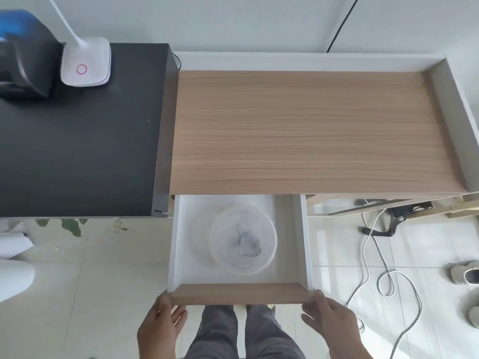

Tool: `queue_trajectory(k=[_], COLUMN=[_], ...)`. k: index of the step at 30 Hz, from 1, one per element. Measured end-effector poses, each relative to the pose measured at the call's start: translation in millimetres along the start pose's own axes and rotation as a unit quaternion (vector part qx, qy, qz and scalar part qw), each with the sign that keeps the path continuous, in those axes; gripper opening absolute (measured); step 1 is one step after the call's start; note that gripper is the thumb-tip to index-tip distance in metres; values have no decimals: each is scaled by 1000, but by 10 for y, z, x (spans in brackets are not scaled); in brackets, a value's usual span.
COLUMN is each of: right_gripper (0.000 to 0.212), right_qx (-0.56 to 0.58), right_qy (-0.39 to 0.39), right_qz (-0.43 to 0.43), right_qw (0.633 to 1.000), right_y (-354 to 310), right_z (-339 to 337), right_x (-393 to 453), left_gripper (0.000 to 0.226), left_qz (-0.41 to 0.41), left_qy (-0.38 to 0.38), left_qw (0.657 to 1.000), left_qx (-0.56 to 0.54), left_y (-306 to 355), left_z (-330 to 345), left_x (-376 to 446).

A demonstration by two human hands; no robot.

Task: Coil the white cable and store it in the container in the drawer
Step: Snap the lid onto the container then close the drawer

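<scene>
The white drawer [178, 237] stands pulled out under the wooden desk, its wooden front panel [239, 294] nearest me. Inside sits a clear round container [220, 229], blurred, with the coiled white cable [247, 246] lying in its bottom. My left hand [160, 330] is at the left end of the front panel, fingers straight, thumb touching the corner. My right hand [329, 322] is at the right end, fingers straight against the panel's edge. Neither hand holds anything.
The wooden desk top [305, 130] lies beyond the drawer. A black cabinet [77, 151] at left carries a white lamp base [85, 62]. On the floor at right lie a looping white cord [383, 281], a black plug strip [399, 216] and shoes [466, 275]. My legs stand below the drawer.
</scene>
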State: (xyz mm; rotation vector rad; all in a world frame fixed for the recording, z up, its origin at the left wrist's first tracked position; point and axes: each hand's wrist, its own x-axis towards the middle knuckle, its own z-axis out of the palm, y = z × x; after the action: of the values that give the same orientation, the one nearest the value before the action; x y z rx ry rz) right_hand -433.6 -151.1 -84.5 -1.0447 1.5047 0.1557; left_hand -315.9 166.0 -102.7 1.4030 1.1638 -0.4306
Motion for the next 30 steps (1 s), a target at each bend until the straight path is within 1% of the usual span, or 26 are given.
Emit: queue_trajectory(k=[4, 7, 10, 12, 14, 16, 19, 22, 23, 27, 30], right_gripper=[29, 31, 32, 29, 27, 30, 34, 36, 36, 38, 39], right_qx=[18, 32, 25, 12, -8, -28, -59, -68, -63, -59, -20], right_qy=[-7, -7, 4, 6, 9, 23, 42, 57, 60, 91, 96], right_qz=[-19, -32, -47, -70, -101, -127, -146, -142, -139, -126, -95], right_qw=[1000, 999, 999, 997, 995, 991, 987, 986, 986, 986, 991], right_y=[-212, -433, -691, -856, -1011, -1154, -1329, -1449, -1476, -1606, -1662], right_z=[127, 254, 400, 500, 591, 670, 775, 849, 873, 978, 1048], right_x=[165, 290, 388, 425, 437, 454, 507, 564, 586, 602, 639], left_gripper=[29, 36, 42, 41, 39, 37, 32, 17, 16, 20, 21], left_qz=[14, 14, 26, 37, 46, 52, 54, 46, 43, 20, -26], left_qy=[-24, -39, -62, -69, -65, -60, -43, -19, -12, 12, 17], left_qw=[999, 998, 996, 996, 996, 997, 997, 998, 998, 997, 989], left_qx=[-16, -41, -53, -47, -35, -26, -23, -31, -32, -68, -147], left_y=[274, 494, 720, 845, 971, 1082, 1227, 1291, 1305, 1405, 1516], left_z=[234, 461, 672, 789, 902, 1025, 1194, 1322, 1360, 1493, 1601], left_x=[18, 42, 78, 135, 183, 219, 250, 252, 248, 240, 272])
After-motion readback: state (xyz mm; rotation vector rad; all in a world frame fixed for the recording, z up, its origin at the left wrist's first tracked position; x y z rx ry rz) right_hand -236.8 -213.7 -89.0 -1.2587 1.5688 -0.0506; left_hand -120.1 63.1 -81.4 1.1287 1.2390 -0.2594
